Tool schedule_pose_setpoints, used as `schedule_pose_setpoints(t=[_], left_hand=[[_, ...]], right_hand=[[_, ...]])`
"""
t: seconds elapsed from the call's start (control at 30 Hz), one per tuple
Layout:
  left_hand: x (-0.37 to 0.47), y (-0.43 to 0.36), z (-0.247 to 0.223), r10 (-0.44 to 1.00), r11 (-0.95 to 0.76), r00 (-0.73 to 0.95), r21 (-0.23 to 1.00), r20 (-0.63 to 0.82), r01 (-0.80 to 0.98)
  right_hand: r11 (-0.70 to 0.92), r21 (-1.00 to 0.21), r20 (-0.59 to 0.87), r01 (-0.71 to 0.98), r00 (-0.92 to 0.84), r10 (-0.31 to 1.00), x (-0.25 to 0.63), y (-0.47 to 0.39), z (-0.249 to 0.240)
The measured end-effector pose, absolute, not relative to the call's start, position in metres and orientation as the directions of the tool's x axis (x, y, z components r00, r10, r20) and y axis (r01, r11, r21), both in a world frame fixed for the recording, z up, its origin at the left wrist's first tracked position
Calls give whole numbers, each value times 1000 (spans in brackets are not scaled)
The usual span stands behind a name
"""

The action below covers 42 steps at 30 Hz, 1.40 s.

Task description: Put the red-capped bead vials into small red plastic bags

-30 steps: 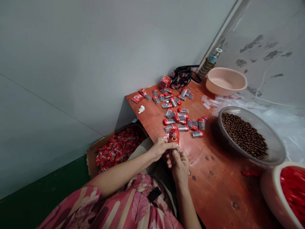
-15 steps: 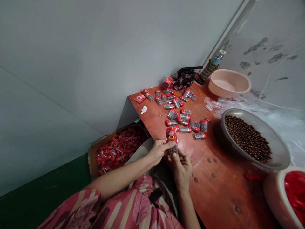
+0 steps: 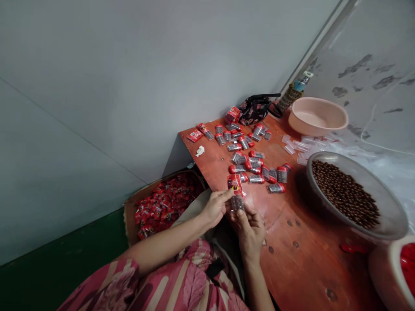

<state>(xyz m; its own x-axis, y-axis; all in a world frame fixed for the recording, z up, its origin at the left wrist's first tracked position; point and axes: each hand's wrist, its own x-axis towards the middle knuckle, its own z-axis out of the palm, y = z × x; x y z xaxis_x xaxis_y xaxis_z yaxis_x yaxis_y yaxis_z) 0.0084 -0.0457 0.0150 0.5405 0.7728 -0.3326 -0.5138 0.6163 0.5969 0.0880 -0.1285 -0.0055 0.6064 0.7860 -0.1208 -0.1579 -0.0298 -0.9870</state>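
Note:
Both hands hold one small clear packet of dark balls with a red printed label at its top, upright near the table's edge. My left hand pinches its left side near the label. Lower down, the thumb and fingers of my right hand grip the bottom end. Just beyond lie several red-capped clear tubes filled with dark balls, scattered over the reddish table. A similar labelled packet and a flat red packet rest by the far left corner.
A cardboard box of red packets stands on the left. At right are a grey bowl of brown balls, a pale tub with red pieces, and clear empty tubes. Farther back sit a pink basin and a floral bag.
The view has shifted slightly, so the table's things appear a little farther right and lower. My left fingers have slid a little up the packet, uncovering more of its dark balls.

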Motion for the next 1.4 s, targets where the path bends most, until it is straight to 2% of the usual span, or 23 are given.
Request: schedule_pose_setpoints(t=[0.07, 0.13, 0.27, 0.33, 0.5, 0.6, 0.73, 0.8, 0.9, 0.97, 1.03, 1.07, 1.1, 1.13, 1.17, 1.2, 1.27, 1.33, 1.4], left_hand=[[11, -49, 13, 786, 604, 518, 596, -337, -529], [14, -54, 10, 798, 589, 484, 633, -359, -502], [16, -63, 5, 789, 593, 477, 683, -388, -426], [14, -62, 4, 785, 598, 480, 678, -391, -427], [6, -56, 3, 770, 615, 517, 648, -373, -449], [3, -59, 4, 763, 619, 533, 652, -366, -437], [-13, -62, 3, 768, 632, 503, 601, -398, -490], [-32, -62, -3, 778, 627, 455, 567, -433, -534], [-68, -62, -18, 782, 582, 258, 518, -567, -627], [-86, -63, -29, 733, 617, 158, 550, -662, -563], [-89, -63, -34, 766, 628, 150, 677, -625, -385], [-84, -62, -34, 825, 564, 169, 784, -539, -259], [-75, -60, -32, 892, 432, 206, 894, -403, -119], [-63, -57, -29, 940, 225, 257, 974, -224, 26], [-50, -53, -25, 937, -24, 346, 986, -35, 165], [-37, -48, -22, 893, -253, 433, 931, 121, 263], [-13, -38, -18, 769, -552, 584, 732, 261, 400], [2, -30, -20, 694, -683, 659, 554, 290, 475], [9, -27, -27, 668, -726, 681, 461, 300, 509]], right_hand=[[3, -1000, 7, 6, 643, 766, 87, -129, -4], [19, -999, 45, 46, 661, 749, 88, -129, -5], [-10, -968, -171, -249, 634, 754, 91, -122, -8], [-23, -944, -224, -330, 586, 779, 92, -120, -9], [-65, -929, -239, -363, 457, 857, 95, -119, -10], [-55, -923, -236, -381, 448, 862, 92, -114, -11], [-60, -931, -221, -360, 424, 878, 81, -104, -9], [-102, -941, -227, -323, 375, 899, 76, -103, -7], [-154, -946, -247, -284, 329, 911, 80, -110, -4], [-151, -952, -246, -268, 365, 898, 91, -118, -2], [-135, -961, -229, -239, 425, 876, 104, -125, -1], [-130, -967, -219, -221, 452, 865, 110, -127, -2], [-128, -971, -212, -203, 472, 856, 115, -130, -2], [-129, -974, -206, -187, 486, 849, 119, -132, -2], [-132, -976, -202, -173, 493, 846, 121, -133, -3], [-135, -978, -198, -161, 496, 845, 123, -134, -4], [-139, -980, -192, -142, 492, 849, 123, -137, -5], [-151, -981, -192, -122, 489, 851, 123, -140, -6], [-166, -980, -197, -105, 490, 849, 124, -141, -7]])
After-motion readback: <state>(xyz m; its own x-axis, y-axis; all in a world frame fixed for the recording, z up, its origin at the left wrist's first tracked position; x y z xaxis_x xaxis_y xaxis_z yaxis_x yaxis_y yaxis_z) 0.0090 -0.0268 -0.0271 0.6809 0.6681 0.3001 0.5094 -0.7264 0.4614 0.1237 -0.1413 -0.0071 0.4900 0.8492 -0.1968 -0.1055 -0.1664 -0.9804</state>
